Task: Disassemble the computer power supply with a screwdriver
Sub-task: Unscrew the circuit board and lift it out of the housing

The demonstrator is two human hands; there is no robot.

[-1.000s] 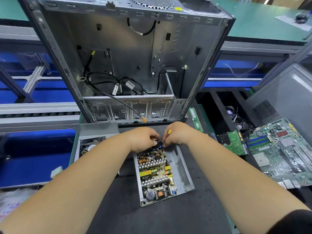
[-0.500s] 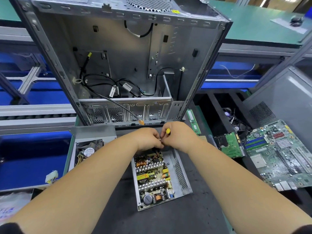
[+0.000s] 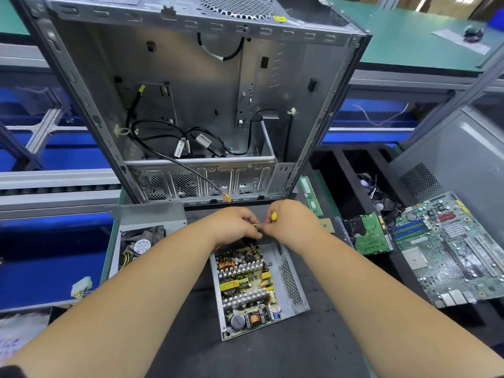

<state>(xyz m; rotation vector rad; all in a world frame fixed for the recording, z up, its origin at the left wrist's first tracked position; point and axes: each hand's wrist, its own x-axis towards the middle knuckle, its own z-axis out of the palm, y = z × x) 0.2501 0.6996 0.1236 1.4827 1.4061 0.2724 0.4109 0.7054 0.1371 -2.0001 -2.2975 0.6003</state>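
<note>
Biggest thing here is the gutted PC case point(image 3: 191, 99) standing open at the far side of the dark worktop point(image 3: 272, 358), loose cables dangling over its front lip, so it crowds the far end of the job. To the right there's a motherboard point(image 3: 450, 249), with a smaller green board point(image 3: 372, 238) and a RAM stick point(image 3: 311, 196) between it and the hands. On the left sits the pulled-off cover with the fan point(image 3: 143, 245). The power supply point(image 3: 256, 290) lies near centre with its top off and board exposed, probably so the remaining screws are reachable. Both hands meet at its far edge: the right hand point(image 3: 293, 222) has its grip clamped on a yellow-handled screwdriver point(image 3: 273, 214), the left hand point(image 3: 234, 225) pinches something small at the tip, can't tell what.
</note>
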